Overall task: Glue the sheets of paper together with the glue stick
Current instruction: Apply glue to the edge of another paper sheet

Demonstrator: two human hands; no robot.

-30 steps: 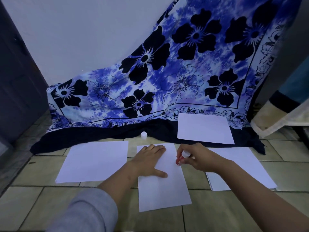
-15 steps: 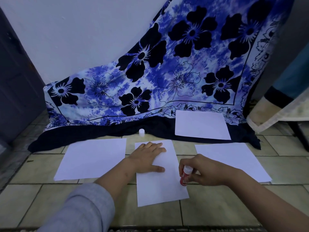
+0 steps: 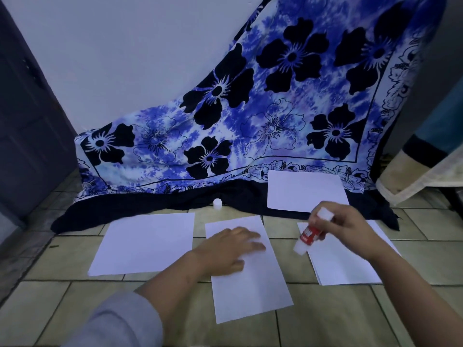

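On the tiled floor (image 3: 75,309) a white sheet of paper (image 3: 250,296) lies lengthwise in front of the person. The left hand (image 3: 230,249) lies flat on its upper half with the fingers spread and straight, gripping nothing. The hand is blurred, so it is hard to say how firmly it presses. The right hand (image 3: 350,229) is raised just to the right of that sheet and pinches the white top of the glue stick (image 3: 310,234) between its fingertips and thumb. The stick is red in the middle and tilts down and to the left. Its pale lower end is over the near-left corner of the stack of paper (image 3: 345,269) on the right, seemingly just clear of it. Another single sheet (image 3: 145,244) lies to the left, near the middle one but not touching it. A fourth sheet (image 3: 305,191) rests farther back on the dark hem of a blue flowered cloth (image 3: 250,121) draped down from the wall. A small white cap (image 3: 217,203) stands on the floor at the edge of the cloth, beyond the middle sheet.
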